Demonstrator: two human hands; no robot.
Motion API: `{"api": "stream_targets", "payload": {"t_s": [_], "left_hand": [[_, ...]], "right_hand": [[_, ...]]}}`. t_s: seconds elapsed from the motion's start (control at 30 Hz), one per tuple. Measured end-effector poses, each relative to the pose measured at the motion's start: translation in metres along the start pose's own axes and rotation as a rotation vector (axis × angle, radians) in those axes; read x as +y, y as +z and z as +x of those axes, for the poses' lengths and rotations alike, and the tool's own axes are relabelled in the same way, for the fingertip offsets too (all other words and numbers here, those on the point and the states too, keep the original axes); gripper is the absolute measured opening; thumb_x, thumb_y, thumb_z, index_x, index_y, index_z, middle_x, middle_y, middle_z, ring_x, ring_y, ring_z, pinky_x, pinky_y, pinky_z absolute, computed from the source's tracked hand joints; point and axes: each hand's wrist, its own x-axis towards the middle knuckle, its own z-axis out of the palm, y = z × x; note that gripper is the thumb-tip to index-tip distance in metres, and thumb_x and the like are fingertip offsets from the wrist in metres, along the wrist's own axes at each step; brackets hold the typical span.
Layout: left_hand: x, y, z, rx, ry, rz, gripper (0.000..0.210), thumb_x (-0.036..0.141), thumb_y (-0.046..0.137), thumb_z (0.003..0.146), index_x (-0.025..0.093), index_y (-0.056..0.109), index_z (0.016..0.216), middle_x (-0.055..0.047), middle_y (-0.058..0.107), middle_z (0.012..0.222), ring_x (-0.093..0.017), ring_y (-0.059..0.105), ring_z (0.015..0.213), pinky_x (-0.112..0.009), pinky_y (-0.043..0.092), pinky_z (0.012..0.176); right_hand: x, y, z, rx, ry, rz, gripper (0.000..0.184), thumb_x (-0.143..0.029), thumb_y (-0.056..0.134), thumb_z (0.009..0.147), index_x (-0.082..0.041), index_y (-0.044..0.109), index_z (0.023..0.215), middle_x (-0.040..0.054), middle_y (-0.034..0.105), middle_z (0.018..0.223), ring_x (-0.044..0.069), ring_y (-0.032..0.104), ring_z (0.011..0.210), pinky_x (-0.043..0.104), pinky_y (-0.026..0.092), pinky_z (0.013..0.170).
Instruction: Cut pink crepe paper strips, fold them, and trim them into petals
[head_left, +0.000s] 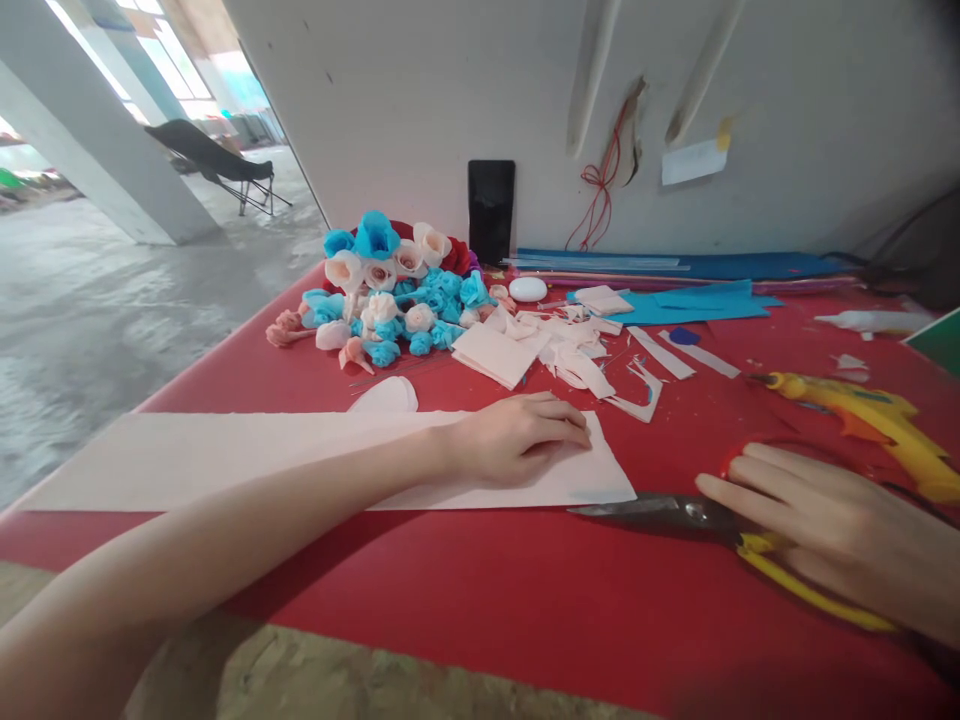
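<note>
A long strip of pale pink crepe paper (pixel 247 455) lies flat across the front of the table. My left hand (pixel 517 435) rests palm down on its right part, fingers stretched over the sheet and grasping nothing. To the right, my right hand (pixel 817 510) has its fingers at the handles of a pair of scissors (pixel 675 512), with one yellow handle and a red one partly behind the fingers. The blades appear closed and point left, along the paper's lower right corner. Small cut petal shapes (pixel 386 395) sit just behind the strip.
Blue, white and pink paper flowers (pixel 405 290) are heaped at the back left. Paper scraps (pixel 574 350) spread behind my left hand. A yellow glue gun (pixel 870 405) lies at the right. A black phone (pixel 491 210) leans against the wall, near blue paper (pixel 697 303).
</note>
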Motion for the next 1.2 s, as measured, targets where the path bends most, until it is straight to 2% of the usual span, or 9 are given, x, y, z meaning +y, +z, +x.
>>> {"api": "stream_targets", "payload": {"t_s": [0.2,0.37,0.5,0.6,0.87,1.07,1.13,1.2], "left_hand": [[0.000,0.001,0.000,0.013,0.008,-0.002,0.027,0.012,0.040,0.089,0.009,0.063,0.103,-0.014,0.062,0.108,-0.019,0.057,0.099,-0.029,0.043,0.092],[-0.001,0.002,-0.001,0.012,0.014,-0.003,0.028,0.011,0.040,0.089,0.007,0.064,0.103,-0.015,0.062,0.108,-0.019,0.057,0.099,-0.029,0.043,0.092],[-0.005,0.003,-0.001,-0.004,0.033,0.008,0.029,0.006,0.041,0.085,0.008,0.062,0.105,-0.014,0.061,0.110,-0.019,0.056,0.101,-0.029,0.043,0.092],[-0.005,0.002,-0.001,0.004,0.041,0.011,0.029,0.006,0.040,0.086,0.007,0.063,0.105,-0.015,0.062,0.109,-0.019,0.056,0.100,-0.029,0.043,0.091],[0.000,0.000,0.001,-0.019,0.025,0.037,0.030,0.012,0.038,0.089,0.006,0.063,0.105,-0.015,0.062,0.110,-0.020,0.057,0.099,-0.030,0.043,0.090],[0.000,0.000,0.000,-0.002,0.033,0.039,0.032,0.012,0.036,0.089,0.004,0.064,0.104,-0.016,0.062,0.109,-0.021,0.057,0.097,-0.031,0.044,0.090],[0.000,0.000,0.000,-0.015,0.036,0.042,0.032,0.010,0.037,0.088,0.005,0.063,0.105,-0.015,0.062,0.110,-0.020,0.057,0.098,-0.031,0.044,0.090],[-0.001,0.000,0.000,-0.026,0.037,0.040,0.032,0.008,0.037,0.087,0.006,0.063,0.106,-0.015,0.062,0.111,-0.020,0.056,0.100,-0.031,0.044,0.091]], "right_hand": [[-0.006,0.007,-0.013,-0.085,0.065,-0.008,0.044,-0.004,0.041,0.072,-0.014,0.055,0.113,0.0098,0.062,0.092,0.023,0.059,0.083,0.031,0.048,0.066],[-0.021,0.005,0.004,-0.040,0.117,-0.066,0.037,-0.004,0.037,0.074,-0.010,0.055,0.106,0.0109,0.060,0.085,0.023,0.057,0.075,0.036,0.045,0.066],[-0.027,0.009,0.017,-0.033,0.133,-0.038,0.042,-0.003,0.036,0.070,-0.010,0.052,0.108,0.0121,0.058,0.087,0.026,0.054,0.078,0.038,0.042,0.067],[-0.024,0.012,0.022,-0.051,0.126,0.006,0.050,0.000,0.037,0.063,-0.011,0.050,0.110,0.0101,0.057,0.088,0.025,0.053,0.080,0.037,0.042,0.069],[-0.011,0.006,0.024,-0.034,0.015,0.054,0.054,0.003,0.039,0.058,-0.015,0.053,0.106,0.0069,0.062,0.090,0.022,0.056,0.084,0.032,0.045,0.071],[-0.010,0.005,0.014,0.016,-0.080,-0.036,0.047,0.002,0.037,0.063,-0.017,0.058,0.101,0.0065,0.066,0.086,0.022,0.060,0.081,0.032,0.047,0.071],[-0.015,0.005,0.011,0.015,-0.064,-0.038,0.044,0.000,0.037,0.065,-0.017,0.060,0.099,0.0072,0.067,0.086,0.022,0.061,0.079,0.033,0.048,0.069],[-0.021,0.005,0.010,0.036,0.016,-0.044,0.042,-0.003,0.037,0.067,-0.016,0.060,0.099,0.0083,0.067,0.086,0.024,0.061,0.079,0.035,0.048,0.069]]}}
